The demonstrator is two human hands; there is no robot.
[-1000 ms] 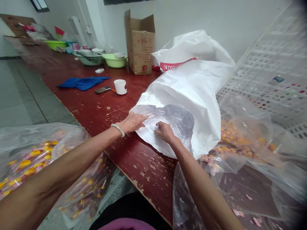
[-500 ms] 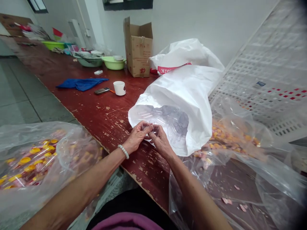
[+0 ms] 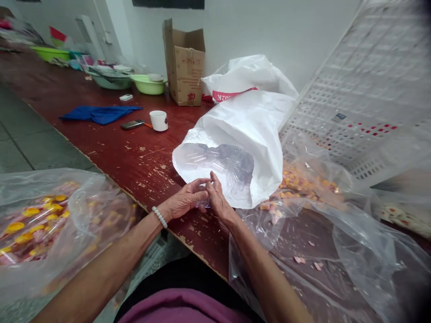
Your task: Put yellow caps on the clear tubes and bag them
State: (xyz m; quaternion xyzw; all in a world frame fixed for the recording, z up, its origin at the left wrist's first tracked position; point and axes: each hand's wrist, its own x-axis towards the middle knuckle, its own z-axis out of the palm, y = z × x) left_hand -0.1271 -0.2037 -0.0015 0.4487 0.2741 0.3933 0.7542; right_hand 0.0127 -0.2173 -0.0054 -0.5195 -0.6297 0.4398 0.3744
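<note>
My left hand (image 3: 186, 197), with a pale bead bracelet (image 3: 159, 217) at the wrist, curls its fingers round a small clear plastic tube (image 3: 203, 204). My right hand (image 3: 218, 199) presses against the same tube from the other side, fingers together and pointing away from me. Fingers cover most of the tube, and whether there is more than one I cannot tell. Just beyond both hands, the white woven sack (image 3: 242, 121) lies on its side with its mouth towards me. Many clear plastic tubes (image 3: 232, 163) lie inside it.
The worn red table (image 3: 148, 168) carries a white cup (image 3: 158, 121), a phone (image 3: 132, 124), a blue cloth (image 3: 101, 114), a cardboard box (image 3: 186, 67) and basins (image 3: 148, 84). Bags of yellow-capped pieces stand left (image 3: 43, 215) and right (image 3: 303, 184). A white crate (image 3: 357, 98) leans at right.
Both hands have drawn down and back from the sack's mouth, the clear tube now lower between them. My right fingers have straightened. The view has shifted a little to the right.
</note>
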